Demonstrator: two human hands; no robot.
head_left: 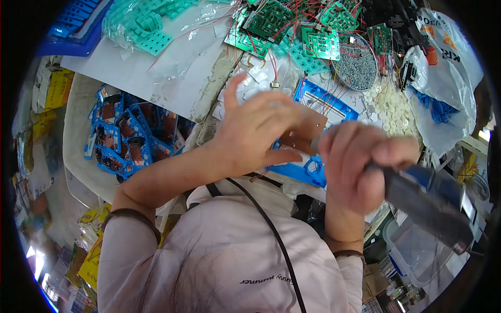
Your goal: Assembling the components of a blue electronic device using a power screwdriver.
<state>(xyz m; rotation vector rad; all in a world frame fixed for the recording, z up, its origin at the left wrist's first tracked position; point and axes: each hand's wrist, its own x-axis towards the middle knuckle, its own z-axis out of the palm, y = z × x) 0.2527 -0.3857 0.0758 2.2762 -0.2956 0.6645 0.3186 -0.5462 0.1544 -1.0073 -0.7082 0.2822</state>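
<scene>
My left hand (255,128) is over a blue plastic housing (300,175) on the table, thumb and fingers apart. Its fingertips are close to a brown circuit board (314,125) that lies at the housing; whether they touch it I cannot tell. My right hand (357,161), smeared by motion, is wrapped round a long black tool (425,203) like an electric screwdriver. The tool's thick body slants down to the right, and its working end is mostly hidden by the fingers. Part of the housing is hidden under both hands.
Green circuit boards (271,23) with red wires cover the back. To the left stands a tub (78,138) of blue housings (125,133). Teal rubber sheets (154,41), a round container of grey bits (356,68), white small parts (394,109) and a plastic bag (451,57) surround the work spot.
</scene>
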